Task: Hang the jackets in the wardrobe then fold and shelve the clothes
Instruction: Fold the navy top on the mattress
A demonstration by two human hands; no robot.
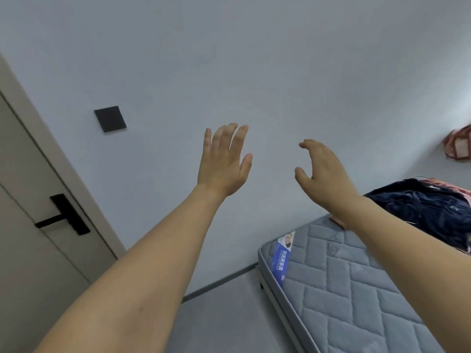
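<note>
Both my arms reach out in front of a plain grey wall. My left hand [224, 161] is raised with its fingers straight and holds nothing. My right hand [322, 169] hangs beside it with loosely bent fingers, also empty. A heap of dark navy clothing [428, 207] lies on the grey quilted mattress [344, 289] at the right, behind my right forearm. A strip of pink fabric [456, 189] shows at the heap's far edge. No wardrobe is in view.
A beige door [30, 200] with a black lever handle [63, 216] stands at the left. A black square wall switch [110, 119] sits on the wall. A reddish bag or garment [458, 146] hangs at the right edge. Grey floor [216, 314] lies between door and mattress.
</note>
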